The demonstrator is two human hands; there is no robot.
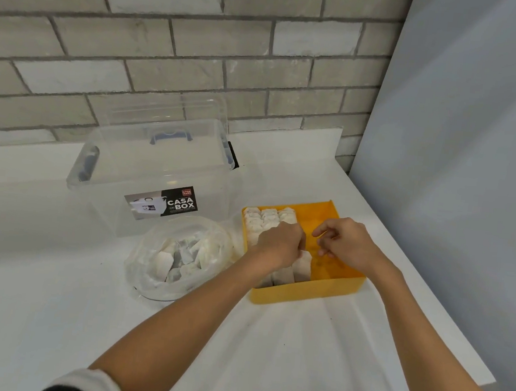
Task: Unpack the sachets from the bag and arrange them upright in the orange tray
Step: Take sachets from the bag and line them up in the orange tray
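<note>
The orange tray [310, 291] sits on the white counter right of centre. White sachets [268, 217] stand upright in rows along its far left side, and more sachets [302, 265] stand near its front. My left hand [280, 240] is inside the tray, fingers curled on the top of a sachet there. My right hand [345, 241] hovers over the tray's bare right half with fingers loosely bent, its fingertips close to that same sachet; whether they hold anything is hidden. The clear plastic bag [180, 257] lies open left of the tray with several sachets inside.
A clear storage box [153, 178] with a Casa Box label and blue handles stands behind the bag. A brick wall runs along the back. A pale panel rises at the right. The counter's edge runs diagonally at the right and front.
</note>
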